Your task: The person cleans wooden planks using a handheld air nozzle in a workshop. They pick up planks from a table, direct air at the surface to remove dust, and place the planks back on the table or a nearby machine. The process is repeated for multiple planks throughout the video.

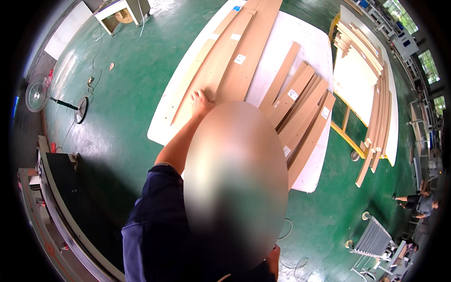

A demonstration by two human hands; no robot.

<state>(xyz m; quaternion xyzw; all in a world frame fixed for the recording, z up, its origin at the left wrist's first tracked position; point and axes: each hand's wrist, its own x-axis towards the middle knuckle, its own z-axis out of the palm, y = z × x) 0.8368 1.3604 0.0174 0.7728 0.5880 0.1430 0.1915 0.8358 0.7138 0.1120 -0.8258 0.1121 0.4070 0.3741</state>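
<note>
My left hand (pixel 202 101) reaches forward and rests on a long light-brown wooden panel (pixel 256 40). Its fingers are bent but a little apart, with the tips on the wood. Beside it runs a narrow wooden strip (pixel 201 55) with small holes, and another strip (pixel 231 50) ends close to the hand. White labels stick to these boards. Low down near my body, part of my right hand (pixel 272 257) shows; its fingers are hidden. A blurred oval covers the middle of the view and the near ends of some boards.
Several loose boards (pixel 303 120) lie on the right of the white table (pixel 305 35). A yellow-framed table (pixel 347 134) with stacked boards stands farther right. On the left are a fan (pixel 37 96) and a long machine (pixel 70 188). A trolley (pixel 373 237) and a person (pixel 423 204) are at right.
</note>
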